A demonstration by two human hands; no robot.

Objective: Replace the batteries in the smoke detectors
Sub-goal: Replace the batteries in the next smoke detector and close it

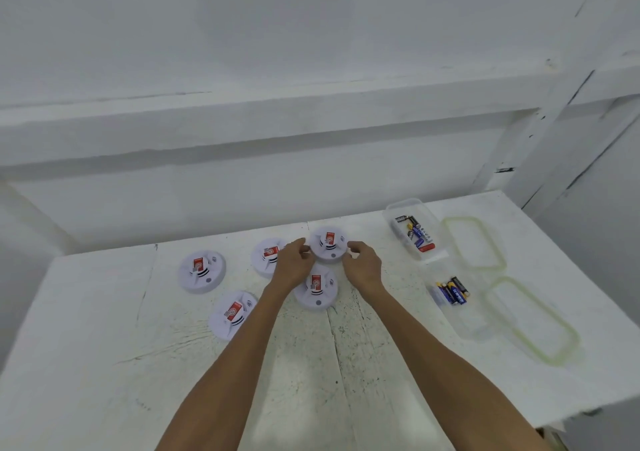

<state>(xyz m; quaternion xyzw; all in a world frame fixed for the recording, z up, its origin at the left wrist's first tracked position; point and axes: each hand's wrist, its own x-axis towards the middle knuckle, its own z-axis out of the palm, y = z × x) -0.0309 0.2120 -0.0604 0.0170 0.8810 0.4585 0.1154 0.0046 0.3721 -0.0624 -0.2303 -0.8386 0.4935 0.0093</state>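
Desk (104, 329) carries five detectors (232, 314), label side up. Left hand (292, 265) and right hand (363, 267) flank the far detector (328, 244), each grip half-closed on its rim, probably to lift and open it. Batteries (450, 291) wait in tubs (403, 206) on the right, within reach.

Left hand (294, 265) and right hand (364, 268) curled round opposite edges of the far smoke detector (329, 243)
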